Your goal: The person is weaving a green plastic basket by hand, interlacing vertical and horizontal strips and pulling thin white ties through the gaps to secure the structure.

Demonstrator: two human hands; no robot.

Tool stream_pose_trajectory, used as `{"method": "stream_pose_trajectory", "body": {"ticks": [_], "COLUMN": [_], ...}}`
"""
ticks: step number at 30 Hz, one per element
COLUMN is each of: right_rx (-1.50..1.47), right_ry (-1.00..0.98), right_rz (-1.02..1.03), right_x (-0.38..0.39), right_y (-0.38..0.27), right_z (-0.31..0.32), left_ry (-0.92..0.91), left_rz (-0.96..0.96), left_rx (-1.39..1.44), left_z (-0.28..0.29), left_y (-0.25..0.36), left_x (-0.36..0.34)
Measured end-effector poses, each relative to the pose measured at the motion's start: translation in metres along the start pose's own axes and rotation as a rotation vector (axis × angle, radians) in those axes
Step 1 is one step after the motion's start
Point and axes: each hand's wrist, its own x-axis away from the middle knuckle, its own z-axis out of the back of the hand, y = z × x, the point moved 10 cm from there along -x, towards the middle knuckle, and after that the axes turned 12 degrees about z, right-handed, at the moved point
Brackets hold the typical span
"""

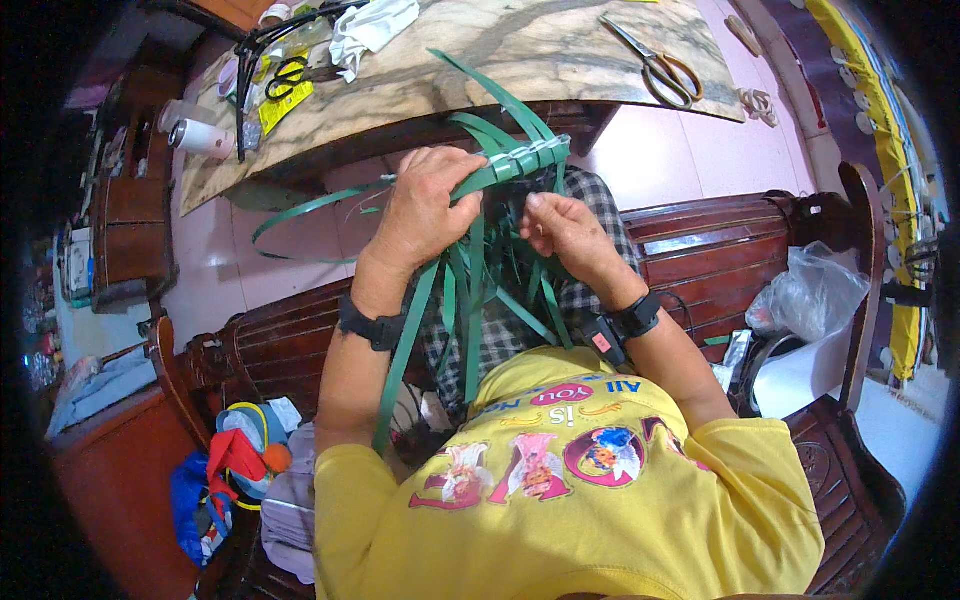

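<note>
Green flat plastic strips (478, 300) hang over my lap, their upper ends woven into a short band (528, 158) with pale pieces along its top edge. My left hand (428, 200) is closed on the left end of this band, thumb in front and fingers behind. Just below the band's right end, my right hand (570, 235) has its fingers curled in a pinch beside the dangling strips; whatever lies between them is too small to make out. A long loop of strip (270, 225) reaches out to the left, and other strips rise above the band toward the table.
A marble-topped table (500, 60) stands ahead, bearing large scissors (660, 70), smaller black-handled scissors (287, 78) and a white cloth (370, 32). A white cup (200, 138) is at its left. Wooden bench slats (710, 250) flank me, with a clear plastic bag (812, 292) at right.
</note>
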Motion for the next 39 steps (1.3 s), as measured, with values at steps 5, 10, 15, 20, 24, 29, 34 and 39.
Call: {"method": "stream_pose_trajectory", "body": {"ticks": [5,10,15,20,24,29,34,39], "right_rx": [0.319,0.530,0.563,0.470,0.314,0.109,0.093,0.614], "right_ry": [-0.168,-0.290,-0.293,-0.253,-0.205,-0.116,-0.184,-0.288], "right_rz": [0.065,0.053,-0.036,0.036,-0.015,-0.063,0.033,0.276], "right_x": [0.004,-0.001,-0.002,0.005,0.006,0.011,0.032,0.051], "right_y": [-0.002,0.011,0.022,0.006,0.001,-0.004,-0.004,-0.021], "right_z": [-0.028,-0.042,-0.037,-0.037,-0.040,-0.045,-0.039,-0.057], "left_ry": [-0.011,-0.036,-0.041,-0.042,-0.007,0.001,-0.044,-0.032], "left_rz": [0.000,0.128,0.074,0.083,0.023,0.091,0.179,0.200], "left_rx": [-0.137,0.045,0.112,0.106,0.058,0.075,0.084,0.058], "left_z": [0.004,0.008,0.007,-0.005,-0.014,-0.019,-0.023,-0.032], "left_y": [-0.007,-0.022,-0.020,-0.020,-0.019,-0.040,-0.046,-0.057], "left_x": [0.003,0.004,0.006,0.000,-0.010,-0.017,-0.020,-0.022]}}
